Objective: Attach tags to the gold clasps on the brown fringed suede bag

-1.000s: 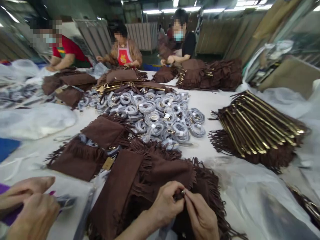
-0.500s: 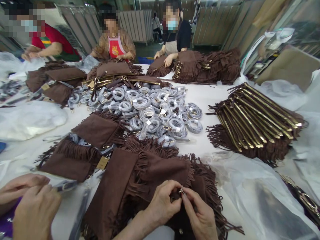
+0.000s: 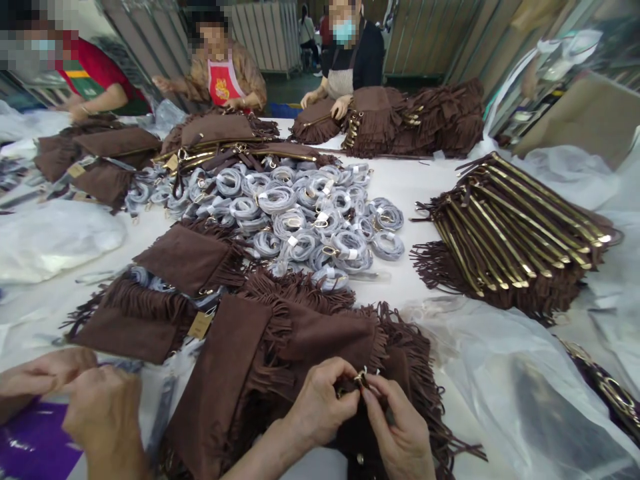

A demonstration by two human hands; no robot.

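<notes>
My left hand [image 3: 323, 403] and my right hand [image 3: 397, 420] meet at the front of the table. Between their pinched fingertips is a small gold metal clasp [image 3: 360, 378]; its exact shape is partly covered by my fingers. Both hands are closed, thumbs against forefingers. Beneath and behind them lie brown fringed bags [image 3: 333, 333], overlapping, with fringe spread out to the right. A larger brown flap [image 3: 220, 373] slants down on the left of my forearm. A tan paper tag [image 3: 200, 325] rests at the edge of another fringed bag [image 3: 133, 327].
Coiled straps in grey wrapping [image 3: 300, 220] cover the table's middle. Bags with gold zippers [image 3: 520, 233] are stacked at right, above clear plastic [image 3: 500, 360]. A co-worker's hands [image 3: 100, 407] work at lower left over a purple piece [image 3: 37, 440]. Several people stand across the table.
My hands stay close together, and more of the gold clasp now shows between my fingers. The co-worker's hands at left shifted right, uncovering more purple. The view tilted slightly.
</notes>
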